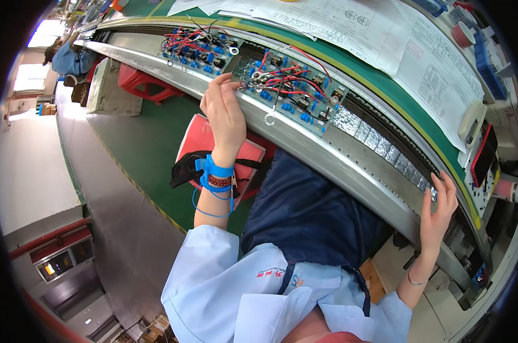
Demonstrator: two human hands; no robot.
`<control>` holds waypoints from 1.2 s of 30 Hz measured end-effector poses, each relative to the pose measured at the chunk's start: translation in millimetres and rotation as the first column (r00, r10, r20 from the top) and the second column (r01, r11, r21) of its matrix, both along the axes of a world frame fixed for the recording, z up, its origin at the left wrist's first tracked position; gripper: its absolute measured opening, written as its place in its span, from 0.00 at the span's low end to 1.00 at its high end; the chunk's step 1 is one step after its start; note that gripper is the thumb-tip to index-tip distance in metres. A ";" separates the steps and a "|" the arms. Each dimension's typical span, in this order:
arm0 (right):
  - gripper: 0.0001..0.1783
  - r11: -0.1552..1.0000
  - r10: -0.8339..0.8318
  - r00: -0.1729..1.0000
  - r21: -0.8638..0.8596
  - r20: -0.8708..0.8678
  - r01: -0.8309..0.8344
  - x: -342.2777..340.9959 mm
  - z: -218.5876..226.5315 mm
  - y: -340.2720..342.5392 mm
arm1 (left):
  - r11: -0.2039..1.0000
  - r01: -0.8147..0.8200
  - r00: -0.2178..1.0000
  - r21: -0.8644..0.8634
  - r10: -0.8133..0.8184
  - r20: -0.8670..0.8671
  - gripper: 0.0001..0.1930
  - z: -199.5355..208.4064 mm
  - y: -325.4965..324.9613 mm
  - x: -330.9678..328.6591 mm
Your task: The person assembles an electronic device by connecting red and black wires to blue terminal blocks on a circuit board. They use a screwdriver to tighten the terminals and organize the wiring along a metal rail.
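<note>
My left hand [223,111] has its bent fingertips at the near left corner of a circuit board [296,88], closed on its edge as far as shows. Blue round parts, red and black wires and ring terminals crowd this board, which lies across a metal conveyor rail. One ring terminal [270,119] hangs over the near edge. A second, similar circuit board [199,50] lies just to the left on the rail. Farther right, my right hand [439,211] is open, fingers apart, beside the end of a silvery foil strip [373,139] in the conveyor; it holds nothing.
The conveyor's metal front rail [333,163] runs between me and the boards. Printed drawings [379,40] cover the green bench top beyond. At the right are a phone-like red and black device [484,154] and blue bins [487,68]. Red stools [144,83] stand below left.
</note>
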State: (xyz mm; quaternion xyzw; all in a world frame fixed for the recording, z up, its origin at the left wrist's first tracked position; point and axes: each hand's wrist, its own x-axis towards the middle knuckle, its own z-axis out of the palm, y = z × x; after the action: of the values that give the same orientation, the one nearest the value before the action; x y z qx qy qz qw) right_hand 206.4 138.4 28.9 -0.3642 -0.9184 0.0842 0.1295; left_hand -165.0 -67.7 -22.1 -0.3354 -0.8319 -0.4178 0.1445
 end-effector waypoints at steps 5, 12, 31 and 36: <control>0.17 1.000 0.019 1.000 -0.013 -0.007 -0.019 -13.3 0.6 -3.1 | 0.998 0.057 0.998 -0.037 -0.057 0.026 0.17 5.1 -0.3 16.4; 0.15 0.981 0.082 0.979 -0.158 -0.186 -0.113 -40.7 8.5 10.2 | 0.965 0.258 0.960 -0.050 -0.251 0.123 0.15 15.8 15.9 64.0; 0.05 0.959 0.250 0.898 -0.038 -0.363 -0.282 -93.2 5.6 45.4 | 0.903 0.429 0.885 -0.003 -0.419 0.202 0.15 19.1 15.3 99.1; 0.05 0.962 0.193 0.897 -0.105 -0.397 -0.253 -72.8 1.9 48.6 | 0.890 0.454 0.884 -0.046 -0.443 0.151 0.14 20.9 14.5 99.1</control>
State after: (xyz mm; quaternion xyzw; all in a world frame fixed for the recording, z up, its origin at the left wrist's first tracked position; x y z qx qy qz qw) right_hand 133.6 187.0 30.8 -0.2417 -0.9018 0.2384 0.2673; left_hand -65.9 -53.2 -1.3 -0.4951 -0.7555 -0.4282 -0.0268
